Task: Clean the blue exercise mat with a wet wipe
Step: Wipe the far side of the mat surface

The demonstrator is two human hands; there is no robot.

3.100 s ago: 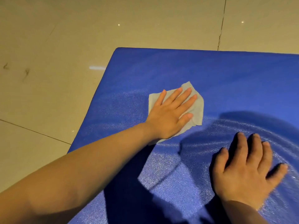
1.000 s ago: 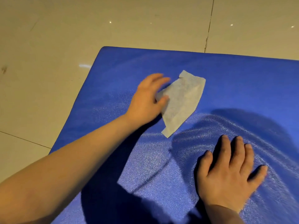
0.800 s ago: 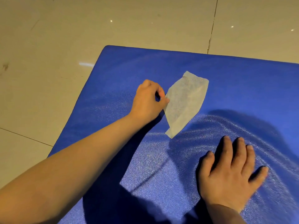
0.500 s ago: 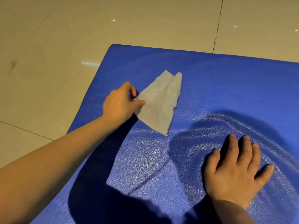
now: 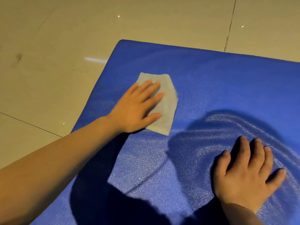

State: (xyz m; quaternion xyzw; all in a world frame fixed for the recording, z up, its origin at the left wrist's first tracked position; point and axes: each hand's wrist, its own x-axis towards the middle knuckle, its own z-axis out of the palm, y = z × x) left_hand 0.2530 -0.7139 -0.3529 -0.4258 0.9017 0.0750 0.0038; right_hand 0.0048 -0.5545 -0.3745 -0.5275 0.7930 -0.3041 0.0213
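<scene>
Head view of a blue exercise mat [image 5: 219,88] lying flat on a beige tiled floor [image 5: 48,38], its far-left corner in view. The left hand [image 5: 134,106] lies flat, fingers straight and spread, pressing a pale wet wipe [image 5: 167,101] against the mat near its left edge, a little in from the far-left corner; the wipe shows beyond the fingertips and on the right side of the hand. The right hand [image 5: 246,172] rests open on the near-right part of the mat, fingers spread and holding nothing, apparently bracing the person or steadying the mat.

Progress, as judged from surface appearance: curved glistening streaks around the right hand and a shiny patch in the near middle suggest that this region has been wiped and is damp. The far strip of the mat and its right-hand reach look matte and more evenly dark, so they are probably untreated; the lighting makes this uncertain. The mat runs out of view at the right and near edges, so the remaining share cannot be fixed. Cleaning appears under way, not complete.

No brand, label or legible writing is visible on the mat, the wipe or the floor.
</scene>
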